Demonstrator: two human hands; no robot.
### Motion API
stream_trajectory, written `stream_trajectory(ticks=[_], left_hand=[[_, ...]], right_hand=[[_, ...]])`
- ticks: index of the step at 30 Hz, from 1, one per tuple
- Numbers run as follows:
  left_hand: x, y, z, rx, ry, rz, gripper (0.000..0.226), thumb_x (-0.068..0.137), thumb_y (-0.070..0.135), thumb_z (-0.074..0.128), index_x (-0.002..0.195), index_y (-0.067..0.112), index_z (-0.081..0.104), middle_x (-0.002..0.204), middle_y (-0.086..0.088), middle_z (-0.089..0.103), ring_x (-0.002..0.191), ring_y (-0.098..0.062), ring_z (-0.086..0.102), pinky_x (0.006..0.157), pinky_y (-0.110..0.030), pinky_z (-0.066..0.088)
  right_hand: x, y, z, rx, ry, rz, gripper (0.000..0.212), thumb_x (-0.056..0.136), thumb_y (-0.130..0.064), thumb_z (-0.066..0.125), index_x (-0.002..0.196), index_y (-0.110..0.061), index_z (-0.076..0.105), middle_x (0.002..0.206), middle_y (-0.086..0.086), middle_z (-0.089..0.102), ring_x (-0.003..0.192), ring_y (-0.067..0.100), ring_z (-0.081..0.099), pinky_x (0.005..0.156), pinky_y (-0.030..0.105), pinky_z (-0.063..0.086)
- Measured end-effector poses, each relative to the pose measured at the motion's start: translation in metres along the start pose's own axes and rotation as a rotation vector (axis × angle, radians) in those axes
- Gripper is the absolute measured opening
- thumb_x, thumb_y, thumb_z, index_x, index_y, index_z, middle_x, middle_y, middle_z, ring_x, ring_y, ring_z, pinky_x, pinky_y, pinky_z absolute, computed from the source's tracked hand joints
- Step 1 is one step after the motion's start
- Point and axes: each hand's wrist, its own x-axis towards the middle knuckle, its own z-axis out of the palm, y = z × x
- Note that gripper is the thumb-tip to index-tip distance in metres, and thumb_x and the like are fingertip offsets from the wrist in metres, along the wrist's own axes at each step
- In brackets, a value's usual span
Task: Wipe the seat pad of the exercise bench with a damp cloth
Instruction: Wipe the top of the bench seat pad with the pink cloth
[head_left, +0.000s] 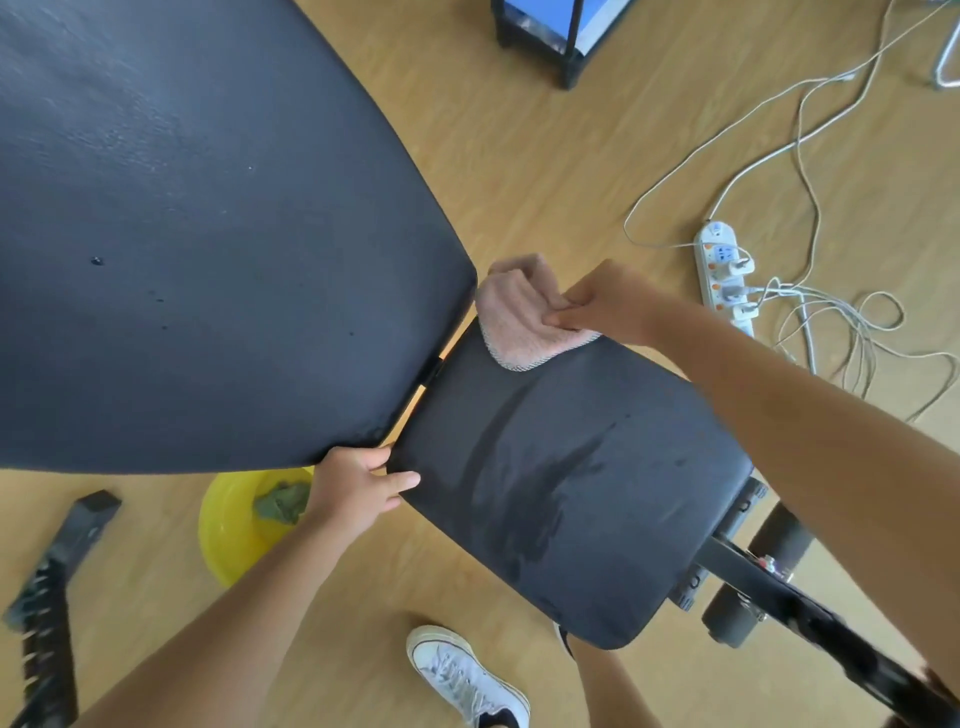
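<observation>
The black seat pad (571, 467) of the exercise bench fills the middle of the view, with dark wet streaks down its centre. A pink cloth (514, 322) lies bunched on the pad's far corner, close to the gap below the large black backrest (197, 234). My right hand (602, 304) pinches the cloth's right side between thumb and fingers. My left hand (358, 488) rests on the pad's near-left corner, fingers spread over its edge, holding nothing loose.
A yellow basin (234, 525) holding a green rag (283, 501) stands on the wooden floor under my left forearm. A white power strip (724, 275) with tangled cables lies to the right. The bench frame and foam rollers (779, 540) extend lower right. My white shoe (462, 675) is below the pad.
</observation>
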Motion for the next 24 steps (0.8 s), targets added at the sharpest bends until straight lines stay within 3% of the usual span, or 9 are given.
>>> stream_trajectory(ticks=[3, 6, 8, 11, 13, 15, 18, 21, 24], left_hand=[[0.003, -0.004, 0.0, -0.017, 0.008, 0.002, 0.079, 0.066, 0.014, 0.093, 0.135, -0.004, 0.057, 0.137, -0.024, 0.062, 0.069, -0.004, 0.07, 0.066, -0.025, 0.063], [0.004, -0.005, -0.001, -0.013, 0.005, -0.004, 0.078, 0.066, 0.015, 0.093, 0.134, -0.003, 0.059, 0.137, -0.022, 0.063, 0.062, -0.001, 0.071, 0.074, -0.033, 0.064], [0.003, -0.003, -0.001, -0.011, 0.004, -0.002, 0.076, 0.068, 0.015, 0.093, 0.134, -0.003, 0.059, 0.136, -0.022, 0.064, 0.06, -0.001, 0.072, 0.067, -0.025, 0.062], [0.0, 0.001, 0.001, -0.002, -0.013, -0.013, 0.076, 0.07, 0.01, 0.091, 0.136, -0.005, 0.056, 0.139, -0.023, 0.061, 0.068, -0.011, 0.072, 0.059, -0.015, 0.058], [-0.003, 0.004, 0.001, -0.011, -0.023, -0.02, 0.076, 0.071, 0.006, 0.089, 0.137, -0.007, 0.054, 0.141, -0.024, 0.058, 0.074, -0.018, 0.071, 0.056, -0.013, 0.057], [-0.004, 0.007, 0.001, -0.011, -0.029, -0.025, 0.077, 0.072, 0.004, 0.089, 0.138, -0.008, 0.052, 0.141, -0.023, 0.057, 0.082, -0.026, 0.072, 0.056, -0.012, 0.057], [-0.004, 0.009, 0.001, -0.034, -0.02, -0.028, 0.074, 0.072, 0.001, 0.088, 0.136, -0.01, 0.054, 0.128, -0.017, 0.063, 0.094, -0.033, 0.072, 0.06, -0.018, 0.059], [-0.004, 0.009, 0.0, -0.036, -0.013, -0.031, 0.063, 0.071, -0.001, 0.087, 0.127, -0.012, 0.062, 0.095, -0.006, 0.071, 0.088, -0.029, 0.072, 0.084, -0.038, 0.06], [-0.002, 0.008, 0.002, -0.066, -0.012, -0.041, 0.067, 0.07, -0.001, 0.088, 0.13, -0.011, 0.059, 0.085, 0.002, 0.067, 0.079, -0.023, 0.07, 0.087, -0.038, 0.057]], right_hand=[[-0.063, 0.081, -0.019, -0.005, -0.005, 0.243, 0.052, 0.081, -0.035, 0.081, 0.051, -0.007, 0.048, 0.051, -0.006, 0.025, 0.053, 0.013, 0.026, 0.054, 0.03, 0.02], [-0.111, 0.12, -0.022, -0.002, 0.038, 0.413, 0.044, 0.074, -0.036, 0.088, 0.068, 0.003, 0.068, 0.06, 0.004, 0.037, 0.059, 0.02, 0.034, 0.057, 0.031, 0.025], [-0.094, 0.102, -0.015, 0.046, 0.055, 0.37, 0.051, 0.07, -0.041, 0.088, 0.061, 0.001, 0.06, 0.059, 0.002, 0.035, 0.058, 0.017, 0.035, 0.054, 0.027, 0.025], [-0.038, 0.034, 0.008, 0.103, 0.061, 0.137, 0.065, 0.073, -0.037, 0.086, 0.048, -0.012, 0.031, 0.049, -0.008, 0.02, 0.044, 0.007, 0.021, 0.043, 0.022, 0.017], [-0.013, 0.013, 0.013, 0.142, 0.031, 0.082, 0.053, 0.076, -0.034, 0.086, 0.05, -0.011, 0.047, 0.054, -0.006, 0.025, 0.053, 0.011, 0.025, 0.051, 0.028, 0.018], [-0.027, 0.033, 0.008, 0.17, 0.06, 0.149, 0.044, 0.078, -0.036, 0.085, 0.065, -0.001, 0.064, 0.057, -0.003, 0.033, 0.056, 0.012, 0.03, 0.051, 0.027, 0.023], [-0.097, 0.091, 0.009, 0.233, 0.235, 0.36, 0.055, 0.077, -0.04, 0.084, 0.055, -0.007, 0.046, 0.044, -0.008, 0.019, 0.039, 0.008, 0.021, 0.045, 0.027, 0.018], [-0.16, 0.128, 0.032, 0.409, 0.478, 0.527, 0.059, 0.082, -0.031, 0.083, 0.057, 0.003, 0.042, 0.057, 0.0, 0.02, 0.047, 0.011, 0.017, 0.044, 0.026, 0.014], [-0.204, 0.113, 0.091, 0.349, 0.411, 0.679, 0.037, 0.085, -0.026, 0.076, 0.061, -0.011, 0.053, 0.06, 0.003, 0.028, 0.054, 0.021, 0.032, 0.05, 0.036, 0.026]])
